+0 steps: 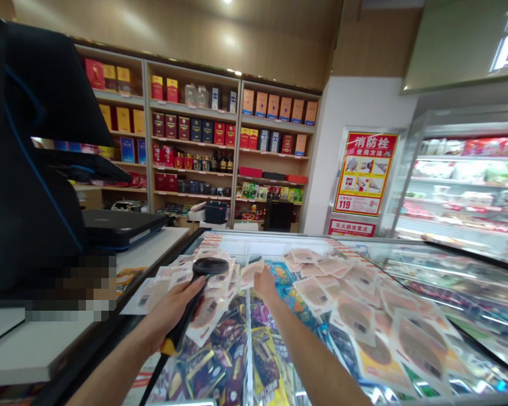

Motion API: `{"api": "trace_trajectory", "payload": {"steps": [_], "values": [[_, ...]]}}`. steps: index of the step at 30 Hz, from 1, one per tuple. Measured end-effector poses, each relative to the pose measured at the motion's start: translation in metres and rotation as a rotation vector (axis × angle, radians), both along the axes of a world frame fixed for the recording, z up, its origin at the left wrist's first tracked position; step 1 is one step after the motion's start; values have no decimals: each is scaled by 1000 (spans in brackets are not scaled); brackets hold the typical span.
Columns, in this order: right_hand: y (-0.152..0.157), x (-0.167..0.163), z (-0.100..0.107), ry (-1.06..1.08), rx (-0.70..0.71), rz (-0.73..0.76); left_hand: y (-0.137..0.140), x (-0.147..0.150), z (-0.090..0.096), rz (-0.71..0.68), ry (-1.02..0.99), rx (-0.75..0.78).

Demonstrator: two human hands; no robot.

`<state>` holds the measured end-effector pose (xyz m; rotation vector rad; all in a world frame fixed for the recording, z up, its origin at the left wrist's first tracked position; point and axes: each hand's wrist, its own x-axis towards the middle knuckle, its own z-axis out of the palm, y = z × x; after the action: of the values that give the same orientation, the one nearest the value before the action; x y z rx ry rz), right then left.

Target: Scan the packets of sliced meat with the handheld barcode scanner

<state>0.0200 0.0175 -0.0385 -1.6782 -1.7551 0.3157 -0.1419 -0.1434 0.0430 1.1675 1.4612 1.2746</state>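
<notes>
My left hand (175, 313) is closed round the handle of a black handheld barcode scanner (210, 267), whose cable runs down toward me. Under and around the scanner head lies a pile of flat clear packets (207, 313) with barcode labels. My right hand (263, 282) pinches one such flat packet (251, 274), just right of the scanner head. Farther right, a wide spread of similar packets (358, 316) covers the glass top of a chest freezer (248, 338). Colourful wrapped goods show through the glass.
On the left stands a black checkout terminal (34, 169) on a white counter (68, 344). Shelves (195, 110) of boxed bottles line the back wall. A red fire-hydrant notice (363, 173) hangs on the white pillar, and a lit refrigerated display (465, 186) stands to the right.
</notes>
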Motion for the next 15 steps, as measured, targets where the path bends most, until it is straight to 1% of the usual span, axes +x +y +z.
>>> {"api": "trace_trajectory", "payload": {"steps": [2,5,11,13,15], "values": [[-4,-4,2,-46,-36,-43,1,7,0,3,-15,2],[-12,-4,1,-116,-73,-79,3,22,2,-40,-31,18],[-24,-2,-7,-195,-74,2,13,56,5,-149,-71,58],[-29,7,-4,-112,-26,37,21,68,5,-154,-93,61],[-38,22,3,150,77,152,32,82,3,-163,-139,77]]}}
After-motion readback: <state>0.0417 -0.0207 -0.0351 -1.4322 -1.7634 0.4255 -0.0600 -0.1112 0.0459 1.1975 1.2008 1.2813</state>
